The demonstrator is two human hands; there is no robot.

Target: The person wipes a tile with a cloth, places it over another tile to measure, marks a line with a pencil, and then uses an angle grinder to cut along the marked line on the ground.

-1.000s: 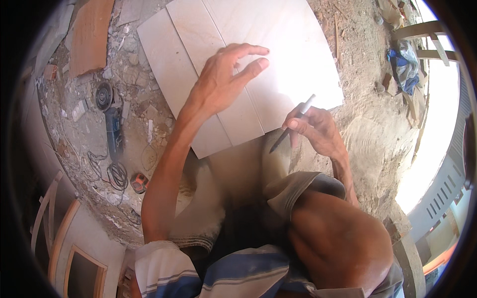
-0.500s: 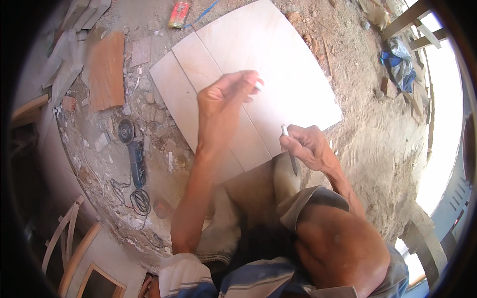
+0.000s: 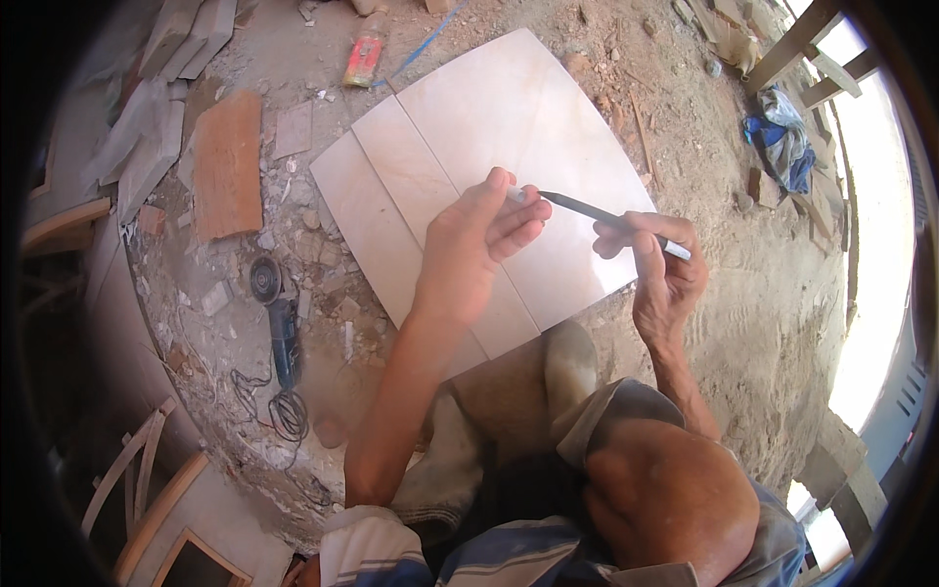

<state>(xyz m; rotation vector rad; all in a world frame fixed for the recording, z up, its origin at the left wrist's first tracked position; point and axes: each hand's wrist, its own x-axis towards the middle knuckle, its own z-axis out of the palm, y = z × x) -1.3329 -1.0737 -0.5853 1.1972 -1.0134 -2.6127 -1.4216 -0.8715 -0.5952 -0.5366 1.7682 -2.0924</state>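
My left hand point(image 3: 469, 235) is raised over the large pale stone tiles point(image 3: 528, 98), its fingertips pinched on a small white cap point(image 3: 516, 194). My right hand point(image 3: 665, 264) grips a dark pen point(image 3: 606, 215) with a white rear end between thumb and fingers. The pen lies almost level, its point at or just beside the cap; I cannot tell whether they touch. Below both hands, the tiles rest overlapping in front of my bent legs, with straight seams between their strips.
An angle grinder point(image 3: 284, 342) with coiled cable lies on the rubble at left. Beyond it are a terracotta slab point(image 3: 227, 166) and grey slabs point(image 3: 147, 147). A red-labelled bottle point(image 3: 363, 61) lies past the tiles. Blue and grey bundled cloth point(image 3: 792, 147) and wooden pieces are at right.
My left hand's loose curl has become a pinch with the white cap visible. The pen has swung from a steep angle to nearly level, its point now at my left fingertips.
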